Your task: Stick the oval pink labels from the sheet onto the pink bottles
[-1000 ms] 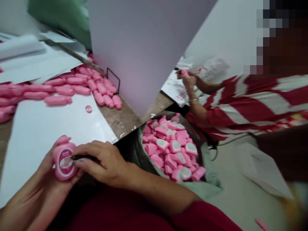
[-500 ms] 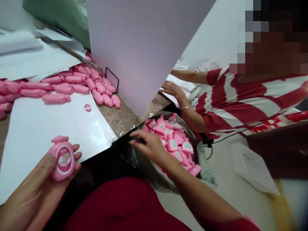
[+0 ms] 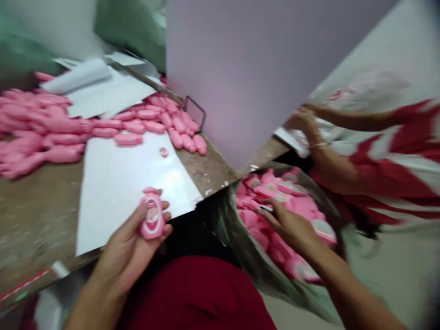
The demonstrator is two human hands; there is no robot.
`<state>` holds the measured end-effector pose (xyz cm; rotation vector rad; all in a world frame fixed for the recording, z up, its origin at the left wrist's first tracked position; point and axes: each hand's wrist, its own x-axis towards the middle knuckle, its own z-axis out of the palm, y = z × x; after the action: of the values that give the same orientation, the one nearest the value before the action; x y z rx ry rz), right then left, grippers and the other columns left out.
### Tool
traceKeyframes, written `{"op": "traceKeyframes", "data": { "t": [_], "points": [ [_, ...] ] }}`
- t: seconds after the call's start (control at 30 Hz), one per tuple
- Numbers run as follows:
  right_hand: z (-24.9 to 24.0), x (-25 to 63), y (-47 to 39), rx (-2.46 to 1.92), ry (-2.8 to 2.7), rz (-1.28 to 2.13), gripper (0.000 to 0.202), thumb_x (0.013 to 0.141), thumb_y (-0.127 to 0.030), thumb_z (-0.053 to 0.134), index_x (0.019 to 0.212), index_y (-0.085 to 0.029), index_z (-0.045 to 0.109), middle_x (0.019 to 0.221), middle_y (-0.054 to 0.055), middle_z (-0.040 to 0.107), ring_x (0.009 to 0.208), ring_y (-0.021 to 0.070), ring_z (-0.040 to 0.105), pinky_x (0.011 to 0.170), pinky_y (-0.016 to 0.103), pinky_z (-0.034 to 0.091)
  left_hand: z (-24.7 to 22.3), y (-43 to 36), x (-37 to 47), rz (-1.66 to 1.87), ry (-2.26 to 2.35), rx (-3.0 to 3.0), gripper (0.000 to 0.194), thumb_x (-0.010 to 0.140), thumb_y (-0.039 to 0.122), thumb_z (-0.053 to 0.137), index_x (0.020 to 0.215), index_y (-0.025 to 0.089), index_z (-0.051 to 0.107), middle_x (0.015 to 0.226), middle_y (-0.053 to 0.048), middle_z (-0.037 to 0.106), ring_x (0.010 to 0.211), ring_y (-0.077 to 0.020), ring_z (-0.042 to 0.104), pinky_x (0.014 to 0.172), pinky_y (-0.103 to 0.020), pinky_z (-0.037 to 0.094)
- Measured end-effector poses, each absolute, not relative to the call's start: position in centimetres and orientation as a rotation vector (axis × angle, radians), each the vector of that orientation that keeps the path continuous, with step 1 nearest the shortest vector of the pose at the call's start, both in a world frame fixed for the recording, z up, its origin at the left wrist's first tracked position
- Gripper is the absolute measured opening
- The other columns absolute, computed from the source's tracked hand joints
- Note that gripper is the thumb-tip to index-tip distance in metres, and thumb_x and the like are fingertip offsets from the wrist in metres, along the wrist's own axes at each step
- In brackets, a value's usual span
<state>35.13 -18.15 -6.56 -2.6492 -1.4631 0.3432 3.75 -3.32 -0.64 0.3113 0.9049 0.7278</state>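
My left hand [image 3: 137,233] is closed round a small pink bottle [image 3: 152,215], its oval magenta-and-white label facing up at me. It is held over the near edge of a stack of white sheets [image 3: 120,183], on which a single round sticker [image 3: 163,152] shows. My right hand [image 3: 288,224] is over an open dark green sack [image 3: 237,243] filled with pink labelled bottles [image 3: 302,206]. Its fingers are pinched at a small dark and whitish thing [image 3: 266,209], too blurred to name. Whether those fingers touch the bottles I cannot tell.
Many pink bottles [image 3: 51,119] are heaped along the back of the worktop [image 3: 41,215]. Loose papers [image 3: 110,91] lie on part of them. A tall pale panel [image 3: 247,82] rises behind the sack. Beyond it, a co-worker's hands [image 3: 304,123] and striped sleeve [image 3: 392,174] show.
The view has swung left. My right hand has moved from the sack's near-left edge to over the bottles inside it. My left hand still holds its bottle.
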Motion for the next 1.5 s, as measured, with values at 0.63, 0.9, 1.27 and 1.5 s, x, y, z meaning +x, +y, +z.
{"op": "traceKeyframes", "data": {
  "t": [0.63,0.9,1.27,1.5],
  "points": [
    [-2.3,18.0,-5.6,-1.095,-2.088,0.368,0.009,0.097,-0.018,0.058,0.104,-0.02,0.063,0.087,0.002,0.072,0.076,0.0154,0.066,0.067,0.03,0.04,-0.9,-2.0,2.0,1.0,0.819,0.123,0.025,0.103,0.035,0.044,0.103,0.018,0.063,0.085,-0.003,0.069,0.069,-0.0112,0.067,0.068,-0.023,0.054],
    [-2.8,17.9,-5.5,-1.112,-2.135,0.277,0.01,0.098,-0.019,0.057,0.105,-0.02,0.064,0.087,0.003,0.073,0.074,0.015,0.067,0.065,0.031,0.038,-1.3,-2.0,2.5,0.987,0.892,0.15,0.027,0.102,0.036,0.045,0.103,0.018,0.065,0.087,-0.003,0.067,0.071,-0.0115,0.064,0.071,-0.024,0.05],
    [-2.8,18.0,-5.8,-1.101,-2.157,0.194,0.01,0.098,-0.018,0.058,0.104,-0.019,0.066,0.09,0.005,0.074,0.076,0.0156,0.068,0.065,0.031,0.038,-1.2,-2.2,2.5,0.913,0.896,0.129,0.034,0.103,0.038,0.041,0.107,0.013,0.063,0.082,-0.007,0.066,0.067,-0.0111,0.061,0.068,-0.023,0.05],
    [-2.9,18.3,-5.8,-1.089,-2.173,0.183,0.009,0.098,-0.019,0.058,0.103,-0.02,0.066,0.091,0.004,0.075,0.076,0.0153,0.068,0.064,0.031,0.038,-1.5,-2.4,2.4,0.897,0.858,0.14,0.036,0.104,0.037,0.039,0.104,0.012,0.064,0.081,-0.006,0.067,0.068,-0.0109,0.063,0.07,-0.022,0.051]
  ]
}}
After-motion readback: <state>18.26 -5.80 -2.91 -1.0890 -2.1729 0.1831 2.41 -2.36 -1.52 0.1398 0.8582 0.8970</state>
